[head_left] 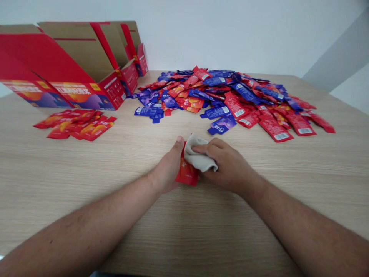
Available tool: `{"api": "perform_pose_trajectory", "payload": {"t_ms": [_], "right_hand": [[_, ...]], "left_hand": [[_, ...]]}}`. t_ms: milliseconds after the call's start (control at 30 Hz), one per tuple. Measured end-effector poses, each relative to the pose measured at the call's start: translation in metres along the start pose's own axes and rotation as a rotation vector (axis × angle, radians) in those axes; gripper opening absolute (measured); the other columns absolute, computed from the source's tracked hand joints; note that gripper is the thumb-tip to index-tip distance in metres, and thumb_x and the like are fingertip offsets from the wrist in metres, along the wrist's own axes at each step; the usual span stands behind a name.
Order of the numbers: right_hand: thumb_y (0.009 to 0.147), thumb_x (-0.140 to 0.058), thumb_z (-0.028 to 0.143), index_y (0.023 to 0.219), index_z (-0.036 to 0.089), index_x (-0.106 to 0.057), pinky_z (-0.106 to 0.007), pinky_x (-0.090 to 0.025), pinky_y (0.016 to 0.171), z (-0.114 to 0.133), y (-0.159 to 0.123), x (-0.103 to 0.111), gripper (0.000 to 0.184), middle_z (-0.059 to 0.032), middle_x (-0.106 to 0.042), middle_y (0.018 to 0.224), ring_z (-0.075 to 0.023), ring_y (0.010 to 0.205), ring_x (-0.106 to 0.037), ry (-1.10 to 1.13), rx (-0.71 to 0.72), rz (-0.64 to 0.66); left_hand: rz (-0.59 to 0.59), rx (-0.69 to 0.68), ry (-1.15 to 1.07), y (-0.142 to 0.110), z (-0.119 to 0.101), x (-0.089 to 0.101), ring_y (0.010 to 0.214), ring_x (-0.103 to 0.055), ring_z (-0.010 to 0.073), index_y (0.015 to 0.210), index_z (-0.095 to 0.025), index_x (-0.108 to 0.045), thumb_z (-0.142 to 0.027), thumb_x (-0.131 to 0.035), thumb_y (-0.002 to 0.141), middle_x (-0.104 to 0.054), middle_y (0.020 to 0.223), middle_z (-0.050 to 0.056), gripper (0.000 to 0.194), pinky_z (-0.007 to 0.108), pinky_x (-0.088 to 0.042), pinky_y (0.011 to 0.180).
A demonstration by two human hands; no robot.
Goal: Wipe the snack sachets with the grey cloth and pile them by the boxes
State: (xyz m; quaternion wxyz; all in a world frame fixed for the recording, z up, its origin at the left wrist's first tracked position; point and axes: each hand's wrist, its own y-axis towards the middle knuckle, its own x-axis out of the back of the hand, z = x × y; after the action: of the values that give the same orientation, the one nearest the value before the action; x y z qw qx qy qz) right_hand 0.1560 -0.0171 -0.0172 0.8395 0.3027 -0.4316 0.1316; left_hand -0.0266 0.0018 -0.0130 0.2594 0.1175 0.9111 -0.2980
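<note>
My left hand (170, 165) grips a red sachet (186, 175) by its left side, thumb along the edge and the other fingers behind it. A crumpled pale grey cloth (198, 154) is pressed against the sachet's upper front. My right hand (226, 163) is closed on that cloth, its index finger lying across the folds. The cloth covers part of the sachet's print. Both hands are over the near middle of the table.
Beyond my hands spreads a large pile of red and blue sachets (215, 90). To the left lies a smaller group of red sachets (79, 124). Several open cardboard boxes (83, 92) stand behind it on the wooden table (138, 150), before a white wall (230, 34).
</note>
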Motion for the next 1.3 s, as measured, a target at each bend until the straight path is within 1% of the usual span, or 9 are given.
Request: {"api": "perform_pose_trajectory", "payload": {"t_ms": [200, 333, 500, 600, 733, 867, 1033, 1167, 1300], "right_hand": [[0.086, -0.078, 0.023, 0.136, 0.021, -0.075, -0.037, -0.058, 0.081, 0.006, 0.000, 0.004, 0.050, -0.0091, -0.071, 0.110, -0.0243, 0.094, -0.069, 0.016, 0.081, 0.139], [0.085, -0.077, 0.019, 0.135, 0.016, -0.076, -0.039, -0.057, 0.083, 0.007, 0.000, 0.006, 0.050, -0.0127, -0.071, 0.111, -0.0260, 0.096, -0.069, -0.023, -0.003, 0.061], [0.087, -0.081, 0.022, 0.134, 0.023, -0.077, -0.034, -0.053, 0.076, 0.019, -0.002, 0.011, 0.047, -0.0069, -0.072, 0.109, -0.0221, 0.088, -0.068, 0.024, 0.142, 0.260], [0.084, -0.085, 0.021, 0.130, 0.023, -0.078, -0.033, -0.053, 0.075, 0.019, -0.001, 0.013, 0.046, -0.0054, -0.073, 0.108, -0.0215, 0.088, -0.068, 0.050, 0.182, 0.298], [0.086, -0.080, 0.021, 0.136, 0.021, -0.076, -0.038, -0.057, 0.081, 0.004, 0.000, 0.012, 0.050, -0.0094, -0.072, 0.110, -0.0257, 0.095, -0.070, -0.038, 0.105, 0.145], [0.086, -0.075, 0.019, 0.136, 0.014, -0.074, -0.040, -0.058, 0.083, -0.004, 0.001, 0.010, 0.050, -0.0136, -0.071, 0.108, -0.0280, 0.097, -0.068, -0.086, 0.032, -0.066], [0.086, -0.077, 0.021, 0.135, 0.022, -0.073, -0.037, -0.059, 0.085, 0.002, 0.000, 0.007, 0.048, -0.0099, -0.072, 0.113, -0.0254, 0.100, -0.069, -0.003, 0.106, 0.078], [0.086, -0.077, 0.019, 0.134, 0.019, -0.073, -0.039, -0.058, 0.085, 0.001, 0.000, 0.007, 0.048, -0.0124, -0.072, 0.112, -0.0272, 0.099, -0.068, -0.082, -0.004, -0.033], [0.088, -0.076, 0.022, 0.136, 0.019, -0.073, -0.040, -0.058, 0.087, 0.003, 0.000, 0.009, 0.048, -0.0123, -0.072, 0.115, -0.0283, 0.104, -0.069, -0.019, 0.100, 0.065]], "left_hand": [[-0.030, 0.025, -0.014, -0.002, -0.001, -0.004, 0.077, -0.079, 0.0255, 0.111, -0.007, -0.079, -0.062, -0.033, 0.114, -0.081, 0.086, 0.017, 0.072, 0.033, -0.063, 0.072], [-0.027, -0.002, -0.047, -0.002, -0.003, -0.007, 0.084, -0.080, 0.0249, 0.112, -0.010, -0.077, -0.056, -0.025, 0.117, -0.082, 0.092, 0.016, 0.070, 0.033, -0.062, 0.075], [-0.008, 0.034, -0.043, 0.000, -0.007, -0.004, 0.079, -0.079, 0.0242, 0.101, -0.012, -0.079, -0.067, -0.029, 0.113, -0.082, 0.088, 0.015, 0.076, 0.032, -0.060, 0.073], [-0.014, 0.020, -0.060, 0.001, -0.007, -0.004, 0.074, -0.078, 0.0221, 0.097, -0.014, -0.078, -0.067, -0.028, 0.113, -0.081, 0.083, 0.013, 0.075, 0.030, -0.059, 0.069], [0.010, -0.001, -0.033, 0.002, 0.000, 0.000, 0.067, -0.076, 0.0212, 0.115, -0.011, -0.077, -0.065, -0.032, 0.114, -0.081, 0.084, 0.013, 0.070, 0.031, -0.062, 0.068], [0.006, 0.035, 0.126, 0.002, 0.007, 0.006, 0.053, -0.070, 0.0200, 0.115, -0.011, -0.077, -0.065, -0.041, 0.112, -0.079, 0.076, 0.012, 0.065, 0.030, -0.059, 0.055], [0.038, -0.069, 0.004, 0.001, 0.006, 0.006, 0.075, -0.080, 0.0206, 0.120, -0.010, -0.079, -0.062, -0.047, 0.112, -0.083, 0.088, 0.013, 0.061, 0.028, -0.064, 0.075], [0.059, 0.014, 0.074, -0.001, 0.003, 0.006, 0.055, -0.071, 0.0200, 0.124, -0.011, -0.078, -0.067, -0.037, 0.112, -0.080, 0.080, 0.012, 0.071, 0.032, -0.061, 0.059], [0.044, -0.043, 0.040, -0.001, 0.003, 0.003, 0.068, -0.076, 0.0209, 0.128, -0.009, -0.077, -0.063, -0.034, 0.114, -0.082, 0.089, 0.014, 0.070, 0.030, -0.060, 0.066]]}}
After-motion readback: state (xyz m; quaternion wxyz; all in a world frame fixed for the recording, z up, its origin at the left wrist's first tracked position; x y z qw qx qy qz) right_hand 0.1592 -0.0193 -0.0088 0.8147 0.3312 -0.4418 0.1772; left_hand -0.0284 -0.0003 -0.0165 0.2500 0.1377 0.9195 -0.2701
